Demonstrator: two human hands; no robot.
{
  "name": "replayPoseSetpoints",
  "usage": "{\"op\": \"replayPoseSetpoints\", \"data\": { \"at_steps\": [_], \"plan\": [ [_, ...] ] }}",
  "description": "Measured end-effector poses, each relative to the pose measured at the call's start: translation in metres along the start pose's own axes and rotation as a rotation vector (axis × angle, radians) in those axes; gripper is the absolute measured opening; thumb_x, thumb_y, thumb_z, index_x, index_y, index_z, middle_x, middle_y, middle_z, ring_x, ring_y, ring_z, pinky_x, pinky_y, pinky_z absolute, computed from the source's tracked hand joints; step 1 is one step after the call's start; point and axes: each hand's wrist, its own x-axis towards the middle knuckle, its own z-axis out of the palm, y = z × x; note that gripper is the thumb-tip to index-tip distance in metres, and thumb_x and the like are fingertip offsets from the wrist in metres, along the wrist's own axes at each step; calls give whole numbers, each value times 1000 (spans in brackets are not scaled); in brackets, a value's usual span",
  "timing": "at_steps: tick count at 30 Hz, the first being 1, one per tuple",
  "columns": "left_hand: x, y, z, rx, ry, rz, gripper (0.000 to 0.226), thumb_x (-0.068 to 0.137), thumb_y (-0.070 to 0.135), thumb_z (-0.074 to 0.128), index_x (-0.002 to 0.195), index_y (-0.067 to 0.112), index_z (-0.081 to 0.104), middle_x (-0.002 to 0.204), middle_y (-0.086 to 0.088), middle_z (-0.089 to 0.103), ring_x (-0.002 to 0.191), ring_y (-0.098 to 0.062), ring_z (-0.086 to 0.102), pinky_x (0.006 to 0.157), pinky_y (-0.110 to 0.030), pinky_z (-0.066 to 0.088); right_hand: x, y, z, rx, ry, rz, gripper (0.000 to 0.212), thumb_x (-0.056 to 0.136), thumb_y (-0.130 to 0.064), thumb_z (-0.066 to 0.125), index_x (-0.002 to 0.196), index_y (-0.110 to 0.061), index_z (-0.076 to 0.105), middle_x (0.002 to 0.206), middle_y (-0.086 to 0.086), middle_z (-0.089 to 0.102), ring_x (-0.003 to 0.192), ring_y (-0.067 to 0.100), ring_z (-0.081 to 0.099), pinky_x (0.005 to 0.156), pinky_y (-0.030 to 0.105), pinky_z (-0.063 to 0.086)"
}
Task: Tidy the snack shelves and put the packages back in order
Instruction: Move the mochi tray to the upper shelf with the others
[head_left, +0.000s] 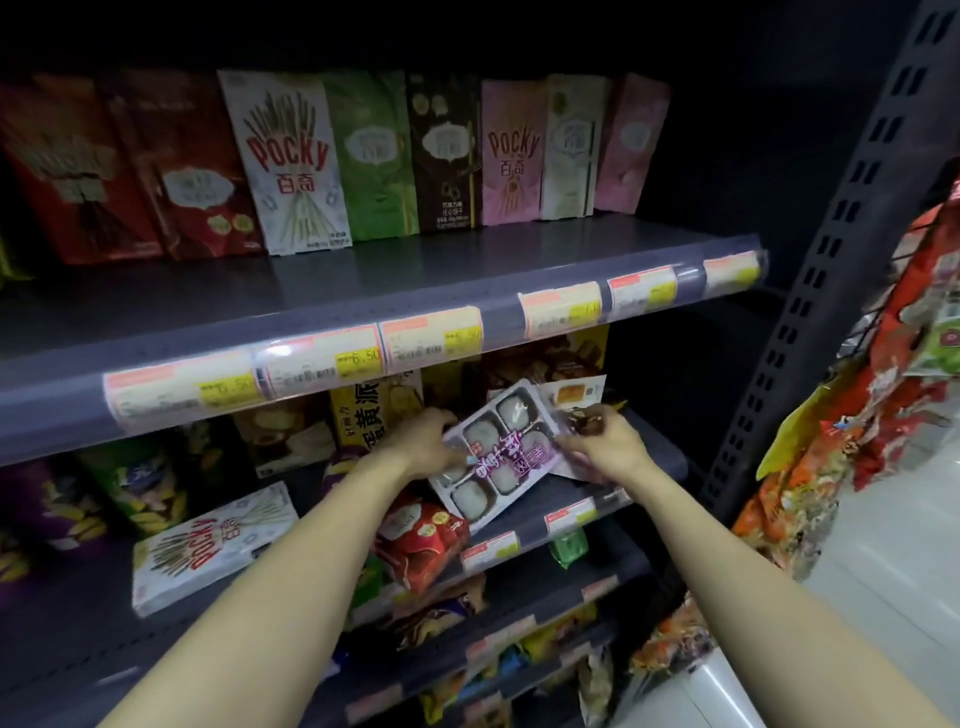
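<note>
Item: mochi tray (491, 447) — clear-lidded purple package showing six pale round cakes in two rows. You hold it over the front of the middle shelf (670, 457), tilted, its long axis running diagonally from lower left toward upper right, printed face up toward you. Your left hand (426, 441) holds its left edge, fingers curled round the rim; your right hand (608, 441) pinches the right edge, so each grip is closed on the tray. A dark wrapped snack (584, 418) shows just past your right fingers — whether they touch it you cannot tell.

Below the tray: red bag (421, 540), leaning at the shelf front. Left of it: white Pocky box (208, 543), lying flat. Behind: yellow pie box (371, 410), upright. Upper shelf (363, 280): row of Pocky boxes (291, 161), standing upright, price labels (317, 361) along the edge. Far right: hanging snack bags (857, 415).
</note>
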Motion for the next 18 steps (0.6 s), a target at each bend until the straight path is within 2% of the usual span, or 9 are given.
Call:
{"op": "replayPoseSetpoints", "data": {
  "at_steps": [2, 4, 7, 10, 13, 15, 18],
  "plan": [
    [3, -1, 2, -23, -8, -15, 37, 81, 29, 74, 112, 13, 63, 108, -4, 65, 98, -20, 60, 77, -27, 45, 6, 4, -1, 28, -17, 2, 54, 73, -29, 80, 119, -15, 55, 110, 7, 67, 100, 27, 64, 83, 35, 52],
    [3, -1, 3, -47, -21, -29, 34, 80, 30, 75, 107, 13, 64, 107, -6, 66, 96, -20, 61, 78, -29, 47, 11, 7, -4, 43, -19, -12, 48, 75, -29, 79, 115, -16, 55, 105, 4, 65, 98, 25, 62, 77, 30, 46],
    [3, 0, 2, -80, -21, -27, 38, 82, 30, 74, 111, 8, 63, 111, -6, 64, 101, -21, 59, 84, -35, 48, 21, 9, -5, 131, -15, -5, 40, 79, -25, 76, 111, -14, 55, 98, 2, 62, 93, 22, 60, 78, 28, 44],
    [-1, 0, 0, -153, 22, -38, 34, 86, 27, 69, 111, 7, 59, 104, -2, 55, 99, -21, 54, 70, -26, 40, 32, 9, -6, 301, -13, 60, 34, 82, -26, 74, 108, -13, 56, 95, 4, 64, 82, 22, 61, 77, 34, 49],
    [-3, -7, -2, -255, 89, -66, 18, 86, 29, 69, 94, 16, 59, 97, -2, 57, 93, -21, 56, 66, -24, 38, 40, 4, -6, 456, -35, 137, 20, 86, -21, 69, 98, -9, 60, 84, 6, 65, 63, 16, 59, 59, 28, 50],
    [-6, -13, -5, -319, 123, -81, 20, 87, 27, 68, 102, 20, 59, 104, 1, 55, 96, -17, 52, 73, -25, 40, 47, -1, -7, 502, -36, 165, 9, 87, -17, 67, 85, -11, 62, 77, 4, 63, 59, 13, 57, 55, 23, 49],
    [-9, -25, -13, -367, 149, -115, 56, 83, 34, 72, 131, 12, 52, 129, -2, 55, 112, -21, 54, 94, -31, 43, 61, -5, -8, 567, 7, 193, 11, 88, -15, 66, 80, -10, 61, 83, 8, 62, 65, 15, 58, 64, 25, 52]
  ]
}}
